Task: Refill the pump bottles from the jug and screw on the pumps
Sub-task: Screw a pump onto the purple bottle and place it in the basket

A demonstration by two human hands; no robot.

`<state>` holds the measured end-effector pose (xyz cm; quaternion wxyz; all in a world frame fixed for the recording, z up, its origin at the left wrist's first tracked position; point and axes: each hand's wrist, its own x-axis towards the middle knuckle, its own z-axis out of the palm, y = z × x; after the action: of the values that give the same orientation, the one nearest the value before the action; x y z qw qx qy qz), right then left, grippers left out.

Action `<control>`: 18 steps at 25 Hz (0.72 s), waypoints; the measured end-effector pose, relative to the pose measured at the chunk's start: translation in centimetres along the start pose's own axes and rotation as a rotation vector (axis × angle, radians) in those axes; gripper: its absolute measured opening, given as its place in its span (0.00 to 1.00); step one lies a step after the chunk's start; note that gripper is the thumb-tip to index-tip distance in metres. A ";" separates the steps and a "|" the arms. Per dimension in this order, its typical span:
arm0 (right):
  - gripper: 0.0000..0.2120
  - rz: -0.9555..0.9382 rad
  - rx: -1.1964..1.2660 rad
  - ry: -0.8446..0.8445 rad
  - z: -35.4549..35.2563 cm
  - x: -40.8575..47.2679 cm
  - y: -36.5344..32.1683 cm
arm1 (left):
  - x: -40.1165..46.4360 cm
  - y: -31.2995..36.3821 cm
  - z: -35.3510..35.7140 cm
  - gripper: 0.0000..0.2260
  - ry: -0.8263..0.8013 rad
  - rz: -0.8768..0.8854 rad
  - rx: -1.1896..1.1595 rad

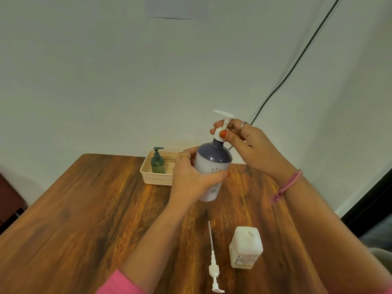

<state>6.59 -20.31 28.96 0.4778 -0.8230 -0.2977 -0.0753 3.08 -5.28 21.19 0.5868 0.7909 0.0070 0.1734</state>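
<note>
You can read no text anywhere here. The jug [246,247] carries a label on its front face, but its print is too blurred and small for you to make out. The bottle [212,168] you hold shows only a pale leaf or flower motif, no letters. The green bottle [157,162] in the basket [157,179] bears no legible marking either.

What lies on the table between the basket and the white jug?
In the head view, the purple bottle, gripped by the left hand, sits between basket and jug; nearer the jug, only bare table.
</note>
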 end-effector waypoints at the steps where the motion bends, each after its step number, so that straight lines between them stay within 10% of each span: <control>1: 0.12 -0.002 -0.010 0.000 -0.1 0.0 0.0 | 0.1 0.1 0.0 0.34 0.006 0.003 0.001; 12: 0.14 -0.016 -0.171 0.194 0.6 0.4 0.2 | 0.2 1.0 0.2 0.36 0.062 0.018 -0.038; 18: 0.19 0.073 0.060 -0.072 -1.3 0.6 0.8 | 0.6 1.0 0.2 0.37 0.056 0.028 -0.068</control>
<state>7.68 -21.45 29.33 0.4935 -0.8209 -0.2867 -0.0194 3.46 -5.63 22.27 0.6105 0.7654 0.0066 0.2036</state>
